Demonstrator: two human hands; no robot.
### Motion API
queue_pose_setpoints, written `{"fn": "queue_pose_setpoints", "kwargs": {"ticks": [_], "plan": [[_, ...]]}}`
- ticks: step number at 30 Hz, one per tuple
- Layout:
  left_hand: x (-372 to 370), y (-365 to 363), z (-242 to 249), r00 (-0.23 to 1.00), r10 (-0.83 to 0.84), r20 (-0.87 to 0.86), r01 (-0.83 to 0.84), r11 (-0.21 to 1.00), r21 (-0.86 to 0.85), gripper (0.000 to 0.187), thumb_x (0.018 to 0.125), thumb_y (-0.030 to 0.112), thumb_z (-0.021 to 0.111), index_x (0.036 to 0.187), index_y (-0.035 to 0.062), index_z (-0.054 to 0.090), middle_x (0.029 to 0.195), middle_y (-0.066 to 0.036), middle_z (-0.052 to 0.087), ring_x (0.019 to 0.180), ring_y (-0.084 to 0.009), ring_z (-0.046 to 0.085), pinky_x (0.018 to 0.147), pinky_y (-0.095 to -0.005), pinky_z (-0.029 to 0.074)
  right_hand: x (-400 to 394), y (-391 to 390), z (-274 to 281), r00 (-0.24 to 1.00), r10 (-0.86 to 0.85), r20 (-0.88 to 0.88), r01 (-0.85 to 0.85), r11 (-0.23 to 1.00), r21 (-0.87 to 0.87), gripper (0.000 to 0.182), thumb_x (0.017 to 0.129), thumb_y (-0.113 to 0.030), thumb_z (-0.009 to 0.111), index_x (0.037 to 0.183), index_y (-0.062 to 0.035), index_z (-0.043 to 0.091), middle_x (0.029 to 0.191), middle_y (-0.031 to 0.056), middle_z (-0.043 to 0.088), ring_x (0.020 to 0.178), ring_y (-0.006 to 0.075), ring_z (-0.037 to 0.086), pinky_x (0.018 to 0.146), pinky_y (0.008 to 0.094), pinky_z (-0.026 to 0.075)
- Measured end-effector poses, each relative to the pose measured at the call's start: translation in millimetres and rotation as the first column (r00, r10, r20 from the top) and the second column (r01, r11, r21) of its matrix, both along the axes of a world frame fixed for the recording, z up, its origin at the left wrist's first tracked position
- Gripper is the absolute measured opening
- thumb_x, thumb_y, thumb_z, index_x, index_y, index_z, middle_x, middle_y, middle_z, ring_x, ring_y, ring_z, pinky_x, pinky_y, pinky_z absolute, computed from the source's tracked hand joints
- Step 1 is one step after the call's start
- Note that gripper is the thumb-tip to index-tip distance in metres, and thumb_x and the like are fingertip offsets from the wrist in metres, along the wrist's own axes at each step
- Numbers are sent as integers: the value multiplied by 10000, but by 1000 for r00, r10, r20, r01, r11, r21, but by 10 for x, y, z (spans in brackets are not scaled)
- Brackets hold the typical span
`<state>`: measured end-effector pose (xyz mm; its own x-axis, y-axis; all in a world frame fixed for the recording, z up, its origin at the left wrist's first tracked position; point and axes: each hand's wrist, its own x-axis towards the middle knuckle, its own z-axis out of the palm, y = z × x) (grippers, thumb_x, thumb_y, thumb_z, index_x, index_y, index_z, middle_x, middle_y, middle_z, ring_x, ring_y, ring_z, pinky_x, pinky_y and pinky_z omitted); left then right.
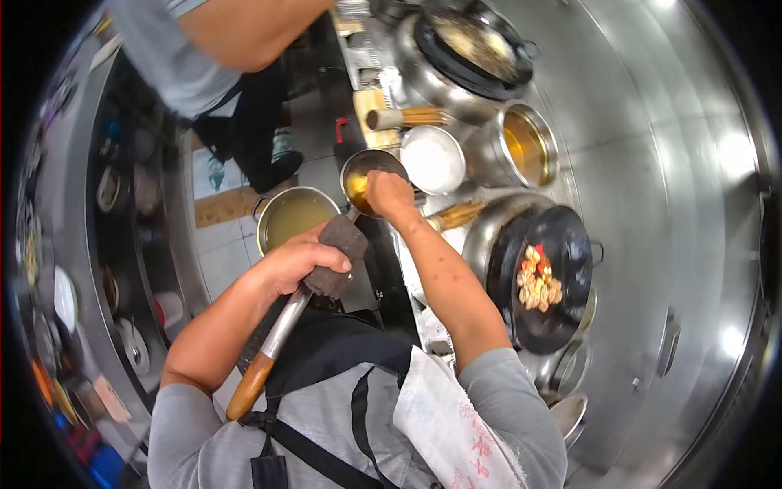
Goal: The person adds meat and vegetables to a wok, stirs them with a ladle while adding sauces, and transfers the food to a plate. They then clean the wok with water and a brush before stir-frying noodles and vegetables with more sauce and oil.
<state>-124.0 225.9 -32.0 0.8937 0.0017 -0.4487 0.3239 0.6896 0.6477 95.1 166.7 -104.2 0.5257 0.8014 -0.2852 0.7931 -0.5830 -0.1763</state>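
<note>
The left hand [295,259] grips a thick, dark-grey cloth pad [342,244] wrapped around the steel shaft of a long ladle with a brown wooden handle [285,328]. The ladle's round metal bowl is beside a steel pot of pale yellow liquid [262,236]. The right hand [389,194] is curled into that bowl; I cannot tell whether it holds anything. The step looks like handwork inside the ladle, and the next move probably calls for a steady shaft
</note>
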Motion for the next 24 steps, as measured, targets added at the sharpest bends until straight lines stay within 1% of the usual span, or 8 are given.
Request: {"fn": "queue_pose_setpoints", "kwargs": {"ticks": [8, 11, 12, 13, 14, 18, 21, 24], "plan": [[378, -215, 194, 973, -216, 81, 222, 972, -73, 700, 647, 95, 632, 1307, 4, 419, 1012, -136, 573, 809, -246, 621, 718, -353, 518, 235, -1015, 469, 974, -211, -81, 220, 964, 147, 295, 788, -169, 614, 1056, -56, 659, 968, 192, 674, 847, 353, 663, 751, 432, 514], [519, -288, 239, 944, -324, 61, 327, 944, -51, 792, 598, 142, 662, 1331, -7, 398, 1060, -159, 570, 799, -270, 640, 713, -354, 535, 248, -1942, 1134, 552, -223, -804, 732, 591, 339, 333, 821, -188, 627, 1139, -87, 631, 982, 130, 680, 791, 261, 665, 705, 369, 510], [547, -324, 238, 935, -350, 66, 353, 934, -58, 792, 599, 143, 661, 1330, -9, 396, 1061, -165, 571, 797, -269, 641, 704, -353, 538, 164, -2240, 1121, 855, -448, -263, 511, 634, 580, 319, 824, -179, 619, 1132, -102, 639, 1010, 103, 676, 881, 252, 642, 750, 368, 495], [586, -364, 238, 926, -370, 74, 374, 925, -63, 792, 600, 145, 661, 1330, -10, 394, 1062, -171, 572, 796, -268, 643, 696, -352, 541, -147, -2400, 1384, 688, -541, 484, 433, 841, 325, 328, 824, -169, 614, 1144, -98, 633, 1088, 97, 660, 1002, 272, 599, 842, 385, 473], [614, -393, 235, 911, -404, 80, 409, 911, -59, 772, 612, 147, 650, 1323, -21, 399, 1035, -180, 585, 799, -267, 643, 698, -343, 543, -272, -2668, 1323, 683, -553, 477, 486, 832, 267, 334, 828, -161, 602, 1158, -114, 631, 1158, 95, 636, 1080, 285, 556, 922, 399, 439], [722, -535, 194, 875, -474, 96, 480, 876, -55, 676, 658, 116, 619, 1296, 1, 426, 972, -150, 597, 825, -261, 644, 706, -338, 536, -1157, -3314, 685, 764, -641, -69, 572, 624, 533, 314, 859, -209, 555, 1148, -106, 624, 982, 118, 652, 901, 315, 604, 805, 412, 479], [765, -620, 116, 856, -517, 32, 518, 855, -30, 703, 666, 170, 624, 1309, -29, 420, 890, -182, 634, 794, -262, 644, 693, -315, 540, -2092, -3717, -371, 404, -734, -547, 914, 293, 281, 282, 870, -237, 584, 1089, -66, 630, 796, 142, 630, 711, 194, 602, 694, 335, 491], [789, -717, 139, 856, -515, 31, 516, 857, 1, 667, 705, 195, 596, 1323, 3, 431, 876, -183, 639, 781, -253, 642, 671, -333, 547, -3148, -4197, -1760, 384, -881, -275, 917, 399, 2, 250, 841, -260, 563, 907, -31, 636, 906, 143, 649, 858, 362, 611, 736, 435, 497]]}}
